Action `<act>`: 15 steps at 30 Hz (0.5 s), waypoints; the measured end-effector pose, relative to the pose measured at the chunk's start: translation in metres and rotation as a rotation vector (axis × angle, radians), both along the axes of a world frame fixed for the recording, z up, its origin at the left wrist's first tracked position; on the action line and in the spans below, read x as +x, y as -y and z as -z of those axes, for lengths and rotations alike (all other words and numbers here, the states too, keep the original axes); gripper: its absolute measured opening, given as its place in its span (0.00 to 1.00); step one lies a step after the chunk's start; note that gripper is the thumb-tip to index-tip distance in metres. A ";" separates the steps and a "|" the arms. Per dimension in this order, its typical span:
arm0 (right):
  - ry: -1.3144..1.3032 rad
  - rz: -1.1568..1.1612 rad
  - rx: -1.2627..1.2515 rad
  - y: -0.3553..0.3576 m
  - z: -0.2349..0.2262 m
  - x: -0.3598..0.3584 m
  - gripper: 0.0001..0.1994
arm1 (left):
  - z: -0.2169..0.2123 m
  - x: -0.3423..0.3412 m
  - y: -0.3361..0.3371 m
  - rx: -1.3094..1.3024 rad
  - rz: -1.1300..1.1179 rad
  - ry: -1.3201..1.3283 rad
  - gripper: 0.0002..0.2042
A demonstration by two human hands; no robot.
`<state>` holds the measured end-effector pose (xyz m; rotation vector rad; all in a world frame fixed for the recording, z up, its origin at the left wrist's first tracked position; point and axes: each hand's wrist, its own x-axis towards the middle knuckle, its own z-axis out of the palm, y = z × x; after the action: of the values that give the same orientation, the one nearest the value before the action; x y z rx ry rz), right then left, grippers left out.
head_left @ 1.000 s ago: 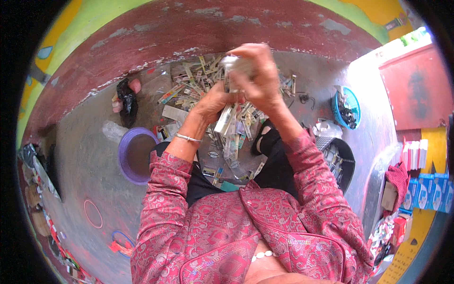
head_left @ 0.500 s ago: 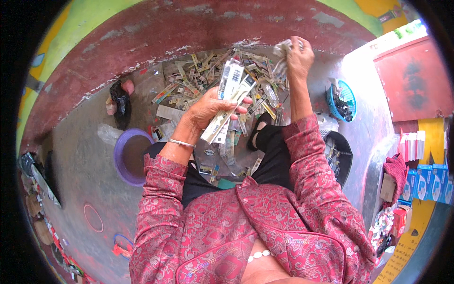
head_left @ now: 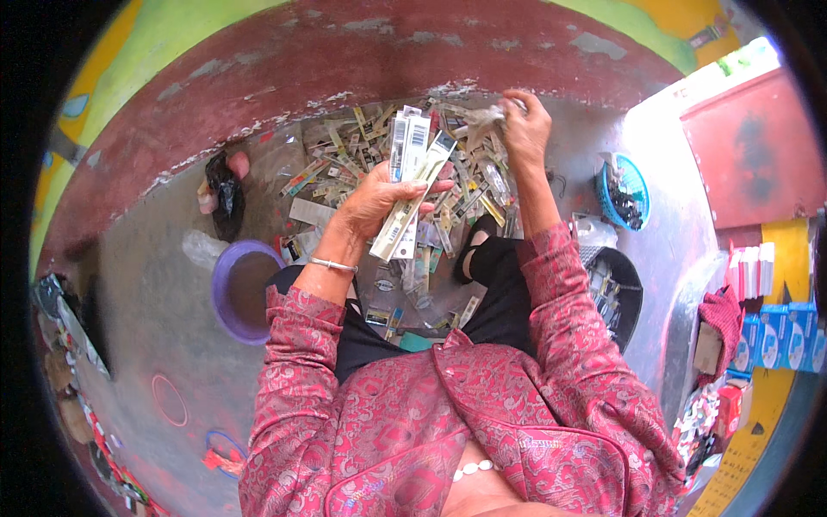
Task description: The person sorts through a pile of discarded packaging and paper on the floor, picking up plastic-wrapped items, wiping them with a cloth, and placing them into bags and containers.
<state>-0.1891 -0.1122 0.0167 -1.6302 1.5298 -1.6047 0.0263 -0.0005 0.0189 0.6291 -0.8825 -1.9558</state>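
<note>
My left hand (head_left: 375, 202) is closed round several long, narrow printed packets (head_left: 416, 145), fanned slightly and tilted upward. Their white ends with barcodes point toward the wall. Farther out on the right, my right hand (head_left: 527, 133) pinches a crumpled whitish scrap (head_left: 482, 118); whether it is cloth or plastic I cannot tell. Beneath both hands spreads a heap of similar narrow packets (head_left: 493, 172) on the floor, reaching between my feet. The two hands are apart from each other.
A purple basin (head_left: 226, 293) stands left of my leg, near a black plastic bag (head_left: 226, 202). To the right are a blue basket (head_left: 622, 226) with dark contents and a black tub (head_left: 633, 284) holding packets. A dark red wall (head_left: 405, 56) bounds the far side.
My right hand has come down and a little left, toward the heap, with the whitish scrap still in it. The left hand keeps its packets in nearly the same place.
</note>
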 end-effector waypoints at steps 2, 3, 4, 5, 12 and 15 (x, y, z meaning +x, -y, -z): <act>0.271 -0.165 0.237 -0.003 0.006 -0.001 0.11 | 0.004 -0.001 0.005 0.036 -0.012 -0.031 0.23; 0.332 -0.244 0.402 -0.016 -0.005 0.006 0.13 | 0.009 0.000 0.007 0.060 -0.018 -0.045 0.23; 0.395 -0.325 0.564 -0.027 -0.016 0.014 0.15 | 0.011 0.003 0.006 0.081 -0.009 -0.006 0.20; 0.325 -0.439 0.674 -0.033 -0.022 0.021 0.20 | 0.015 0.006 0.004 0.072 -0.033 0.032 0.19; -0.315 -0.506 0.574 -0.055 -0.022 0.067 0.33 | 0.021 -0.012 0.007 -0.182 -0.205 0.560 0.31; -0.226 -0.526 0.534 -0.047 0.001 0.063 0.29 | 0.029 -0.018 0.010 -0.410 -0.291 0.788 0.40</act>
<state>-0.1262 -0.0651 0.0155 -1.7317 1.3184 -0.6854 0.0080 -0.0104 -0.0104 1.2255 -1.5139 -1.1919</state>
